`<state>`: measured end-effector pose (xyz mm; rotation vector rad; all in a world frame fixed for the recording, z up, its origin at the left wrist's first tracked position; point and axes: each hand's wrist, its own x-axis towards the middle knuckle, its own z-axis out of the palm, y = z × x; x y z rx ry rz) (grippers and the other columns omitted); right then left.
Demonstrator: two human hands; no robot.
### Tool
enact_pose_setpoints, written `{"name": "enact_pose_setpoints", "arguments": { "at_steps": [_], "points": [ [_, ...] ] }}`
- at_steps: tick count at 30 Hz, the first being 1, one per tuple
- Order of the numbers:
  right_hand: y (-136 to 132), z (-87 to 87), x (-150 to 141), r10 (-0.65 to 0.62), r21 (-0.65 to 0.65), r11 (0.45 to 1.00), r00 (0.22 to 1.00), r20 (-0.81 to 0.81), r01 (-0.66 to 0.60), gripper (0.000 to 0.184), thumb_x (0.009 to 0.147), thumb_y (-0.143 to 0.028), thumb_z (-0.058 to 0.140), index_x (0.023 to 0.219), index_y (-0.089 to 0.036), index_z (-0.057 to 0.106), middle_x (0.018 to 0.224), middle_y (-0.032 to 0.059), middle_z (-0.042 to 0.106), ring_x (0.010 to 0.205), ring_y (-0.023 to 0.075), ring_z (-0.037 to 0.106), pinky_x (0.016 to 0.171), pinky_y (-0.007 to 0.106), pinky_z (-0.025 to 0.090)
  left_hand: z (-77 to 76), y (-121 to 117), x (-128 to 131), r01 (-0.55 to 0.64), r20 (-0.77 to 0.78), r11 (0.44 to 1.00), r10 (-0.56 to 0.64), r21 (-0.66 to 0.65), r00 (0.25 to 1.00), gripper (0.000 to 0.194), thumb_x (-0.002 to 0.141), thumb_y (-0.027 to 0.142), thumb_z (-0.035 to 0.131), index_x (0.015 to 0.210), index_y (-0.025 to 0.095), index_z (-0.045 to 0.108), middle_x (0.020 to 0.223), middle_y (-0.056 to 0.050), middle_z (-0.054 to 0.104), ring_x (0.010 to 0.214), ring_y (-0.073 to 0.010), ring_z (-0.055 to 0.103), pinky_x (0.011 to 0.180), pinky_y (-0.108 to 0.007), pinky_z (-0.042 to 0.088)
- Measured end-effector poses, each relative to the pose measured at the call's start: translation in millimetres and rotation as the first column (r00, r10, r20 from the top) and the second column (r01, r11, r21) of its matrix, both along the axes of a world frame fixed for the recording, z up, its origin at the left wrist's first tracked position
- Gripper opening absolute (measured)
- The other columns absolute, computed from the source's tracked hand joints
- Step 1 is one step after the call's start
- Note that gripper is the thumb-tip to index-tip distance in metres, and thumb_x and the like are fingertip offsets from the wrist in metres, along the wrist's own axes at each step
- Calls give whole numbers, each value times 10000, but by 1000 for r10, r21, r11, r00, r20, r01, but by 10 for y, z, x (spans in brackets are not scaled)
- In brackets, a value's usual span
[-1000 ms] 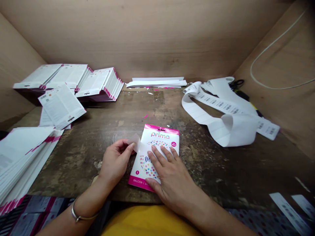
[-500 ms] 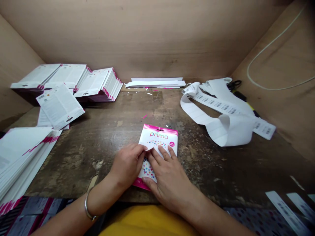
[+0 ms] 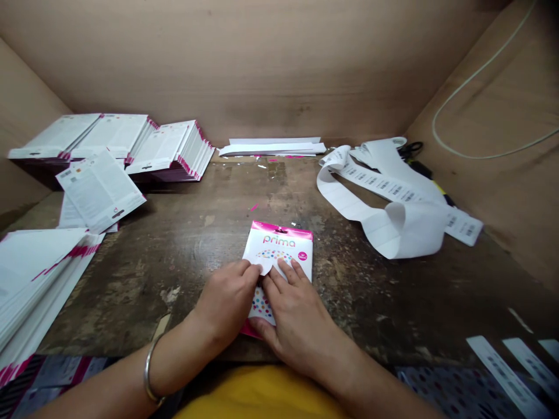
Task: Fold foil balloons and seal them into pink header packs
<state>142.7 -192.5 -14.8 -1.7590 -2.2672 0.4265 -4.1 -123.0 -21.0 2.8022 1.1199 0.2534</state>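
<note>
A white and pink balloon packet marked "prima" lies flat on the worn wooden table in front of me. My left hand pinches a small white sticker and holds it down on the packet's face. My right hand lies flat on the packet with its fingers stretched out, touching the left hand's fingertips.
Stacks of packets stand at the back left, a loose one in front of them, another stack at the near left. A label strip coils at the right. Paper strips lie by the back wall.
My left hand brought the small sticker from beside the packet onto its face. The right hand slid slightly down and stayed flat on the packet.
</note>
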Motion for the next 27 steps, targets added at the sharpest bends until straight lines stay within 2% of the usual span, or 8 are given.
{"name": "enact_pose_setpoints", "arguments": {
  "at_steps": [4,9,14,16,19,21,24,27],
  "points": [
    [-7,-12,13,-16,-1,1000,998,-59,16,668,802,-417,585,1342,-57,426,1377,184,445,1340,327,277,1139,472,169,-21,-64,-4,-6,-22,1000,5,-14,1000,255,879,148,492,1127,156,553,908,-64,615,796,-209,601,726,-334,507],
    [-24,-11,116,-66,-1,998,985,-162,66,802,712,-325,705,1372,-47,344,1507,206,182,1367,306,232,1092,456,308,1,-86,10,20,-98,1000,-18,14,995,200,907,209,452,1055,178,584,849,-51,599,730,-207,597,673,-339,526],
    [-8,-58,140,2,-18,1000,988,-152,-5,708,736,-320,685,1341,-71,416,1424,180,387,1351,281,281,1117,450,265,-23,-180,3,83,-69,987,-75,135,995,283,884,158,476,1149,97,554,1000,-137,633,876,-236,630,759,-345,542],
    [-32,-51,150,48,12,999,989,-141,-47,704,743,-336,678,1345,-80,417,1436,173,370,1353,286,273,1113,444,275,-68,-216,-9,116,-84,969,-100,217,991,309,856,131,506,1148,48,560,1076,-190,628,985,-274,617,822,-365,532],
    [-183,38,359,2,235,971,988,-155,34,510,824,-305,579,1299,-146,479,1412,137,409,1313,273,343,1077,449,320,-149,-227,-29,140,-73,931,-122,336,990,339,862,148,501,1171,24,559,1182,-223,597,1075,-304,588,880,-395,512],
    [-385,138,699,-272,415,845,939,-211,338,287,867,-288,511,1121,-190,601,1237,109,561,1165,248,495,1002,418,391,-179,-220,-45,134,-51,922,-124,363,991,349,889,181,464,1201,52,553,1214,-201,593,1079,-299,592,886,-413,508],
    [-843,314,1397,-758,489,482,626,-183,727,244,843,-396,504,891,-208,651,923,80,659,893,253,600,849,404,453,-176,-219,-86,181,-46,913,-176,365,983,363,911,192,389,1211,71,555,1195,-197,611,1053,-304,610,869,-449,506],
    [-1395,471,1954,-924,319,376,376,63,870,376,793,-479,452,870,-187,675,847,115,666,797,298,606,706,402,452,-222,-185,-152,261,-41,891,-265,373,963,397,905,189,327,1194,50,563,1205,-233,593,1075,-338,593,871,-496,483]
  ]
}}
